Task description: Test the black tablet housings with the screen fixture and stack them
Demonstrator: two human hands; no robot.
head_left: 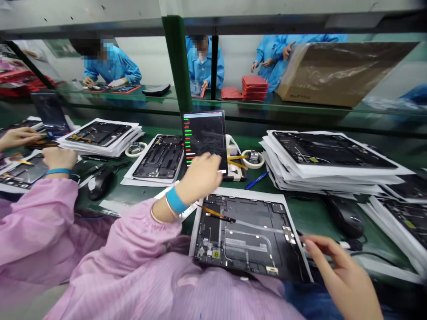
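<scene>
My left hand (200, 178), with a blue band on its wrist, reaches forward, and its fingertips touch the lower part of an upright tablet screen (205, 135) that shows green and red bars. It holds nothing that I can see. An opened tablet chassis (248, 235) lies face down on a white sheet in front of me. A thin yellow-handled tool (213, 212) rests across its top left corner. My right hand (336, 271) is stretched out, its fingertips at the chassis's right edge near a white connector.
Stacks of opened tablets on white sheets stand at right (333, 160) and back left (100, 135). Another chassis (162, 158), tape rolls (253, 159), a blue pen (256, 180) and two mice (100, 184) (345, 218) lie about. A co-worker's pink sleeve (36, 213) is at left. People in blue work behind, by a cardboard box (343, 71).
</scene>
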